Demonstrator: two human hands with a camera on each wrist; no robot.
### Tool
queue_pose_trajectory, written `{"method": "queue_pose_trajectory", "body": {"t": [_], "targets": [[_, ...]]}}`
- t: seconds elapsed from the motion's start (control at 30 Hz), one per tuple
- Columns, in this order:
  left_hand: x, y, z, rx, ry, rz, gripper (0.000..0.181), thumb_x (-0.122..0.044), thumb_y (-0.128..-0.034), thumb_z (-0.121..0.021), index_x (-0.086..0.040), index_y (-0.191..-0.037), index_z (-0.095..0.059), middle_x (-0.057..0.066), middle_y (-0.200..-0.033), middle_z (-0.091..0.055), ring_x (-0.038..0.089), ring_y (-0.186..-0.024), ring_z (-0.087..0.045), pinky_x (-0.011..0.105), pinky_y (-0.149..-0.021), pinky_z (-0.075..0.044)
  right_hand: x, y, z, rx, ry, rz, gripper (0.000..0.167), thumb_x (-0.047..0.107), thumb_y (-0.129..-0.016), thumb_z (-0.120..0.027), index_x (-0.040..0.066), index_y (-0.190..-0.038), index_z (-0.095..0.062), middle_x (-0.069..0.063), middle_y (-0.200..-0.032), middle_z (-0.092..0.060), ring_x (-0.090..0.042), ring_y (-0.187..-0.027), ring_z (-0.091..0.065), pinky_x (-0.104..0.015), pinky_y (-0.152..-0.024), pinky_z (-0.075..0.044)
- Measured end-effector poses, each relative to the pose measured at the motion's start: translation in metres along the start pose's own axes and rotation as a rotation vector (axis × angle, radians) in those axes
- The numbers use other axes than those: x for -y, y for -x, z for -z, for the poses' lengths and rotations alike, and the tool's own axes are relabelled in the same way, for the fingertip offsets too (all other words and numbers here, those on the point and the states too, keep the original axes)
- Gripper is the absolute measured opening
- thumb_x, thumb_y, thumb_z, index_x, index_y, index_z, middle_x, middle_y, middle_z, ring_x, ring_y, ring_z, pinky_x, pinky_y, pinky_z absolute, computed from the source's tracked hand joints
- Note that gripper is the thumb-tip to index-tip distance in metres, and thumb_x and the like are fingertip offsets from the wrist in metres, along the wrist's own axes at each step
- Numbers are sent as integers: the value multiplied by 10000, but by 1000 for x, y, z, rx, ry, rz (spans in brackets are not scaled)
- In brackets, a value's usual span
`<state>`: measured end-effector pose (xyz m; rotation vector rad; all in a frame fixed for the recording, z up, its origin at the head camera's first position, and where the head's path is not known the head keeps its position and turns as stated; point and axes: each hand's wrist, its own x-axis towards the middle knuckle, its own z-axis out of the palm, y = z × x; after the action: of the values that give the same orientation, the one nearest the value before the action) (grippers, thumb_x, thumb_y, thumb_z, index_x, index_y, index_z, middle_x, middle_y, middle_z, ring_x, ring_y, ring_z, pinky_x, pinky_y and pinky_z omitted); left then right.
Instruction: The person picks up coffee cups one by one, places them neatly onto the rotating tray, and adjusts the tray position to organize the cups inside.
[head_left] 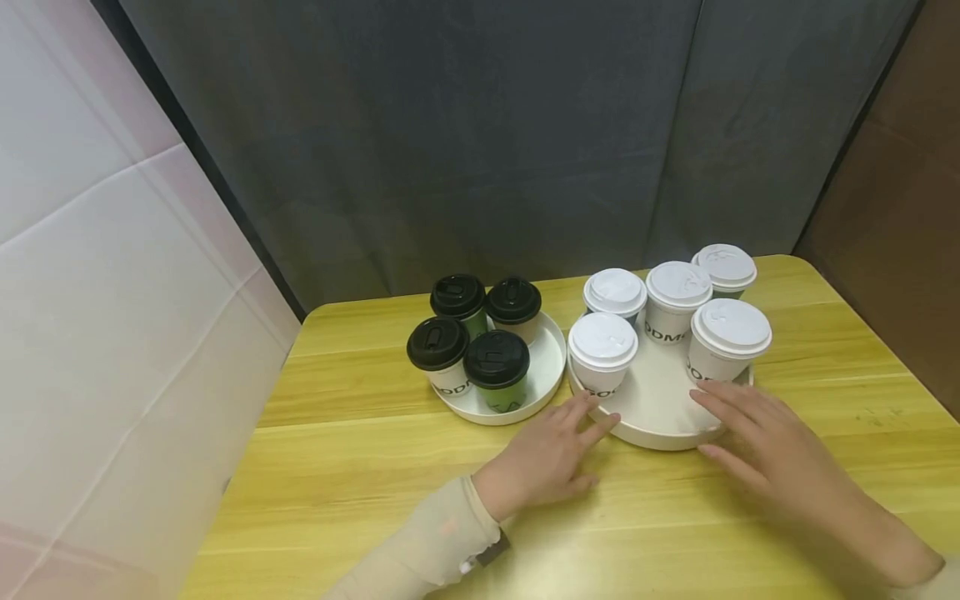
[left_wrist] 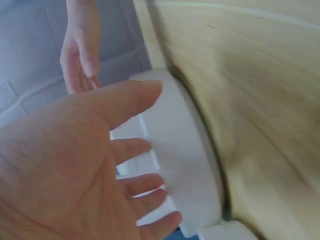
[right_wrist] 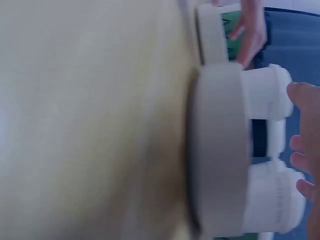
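On the right, a round white tray [head_left: 660, 417] carries several paper cups with white lids, among them a front-left cup [head_left: 602, 354] and a front-right cup [head_left: 727, 340]. My left hand [head_left: 543, 458] is at the tray's front-left rim, fingers spread and fairly straight; whether they touch the rim cannot be told. In the left wrist view its fingers lie across the tray's side wall [left_wrist: 185, 155]. By the front-right rim, my right hand [head_left: 780, 450] hovers close to the front-right cup with fingers extended and slightly bent. Neither hand grips anything.
A second, smaller white tray [head_left: 551, 367] stands just left, almost touching, with several black-lidded cups, including a green one [head_left: 501, 392]. The wooden table [head_left: 360, 492] meets a dark grey curtain [head_left: 450, 150] at the back. A white panel [head_left: 112, 333] is left, a brown one [head_left: 900, 183] right.
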<state>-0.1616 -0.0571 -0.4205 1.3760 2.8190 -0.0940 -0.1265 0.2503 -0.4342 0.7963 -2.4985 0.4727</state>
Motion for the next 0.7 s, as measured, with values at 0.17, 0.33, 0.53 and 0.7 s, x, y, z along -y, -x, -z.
{"method": "queue_pose_trajectory", "body": {"t": [0.17, 0.33, 0.53, 0.7], "targets": [[-4, 0, 15, 22, 95, -33, 817, -535, -909, -621, -188, -1567, -282, 106, -1608, -300, 239, -1467, -374, 356, -1190, -367, -5, -23, 20, -103, -23, 21, 664, 621, -983, -400, 120, -1376, -591, -116, -1350, -624, -63, -1386, -441, -118, -1204, -165], [-8, -11, 37, -11, 255, -115, 811, -510, -939, -596, -201, -1583, -212, 76, -1624, -270, 213, -1443, -414, 324, -1188, -368, -17, -47, 40, -162, -8, 54, 666, 615, -976, -432, 106, -1378, -587, -142, -1337, -626, -11, -1386, -425, -92, -1184, -199], [-12, -34, 67, -114, 354, -146, 846, -488, -955, -583, -179, -1596, -124, 63, -1636, -231, 196, -1492, -324, 292, -1219, -308, -40, -71, 64, -146, 12, -27, 607, 508, -951, -587, 135, -1427, -537, -189, -1352, -608, -279, -1291, -538, -235, -1199, -304], [-10, -57, 88, -185, 475, -118, 850, -455, -962, -589, -155, -1596, -108, 43, -1650, -184, 172, -1510, -274, 265, -1229, -278, -63, -91, 75, -78, -9, -176, 663, 192, -846, -768, 167, -1454, -503, -211, -1400, -566, -484, -1223, -524, -654, -1041, -380]]}}
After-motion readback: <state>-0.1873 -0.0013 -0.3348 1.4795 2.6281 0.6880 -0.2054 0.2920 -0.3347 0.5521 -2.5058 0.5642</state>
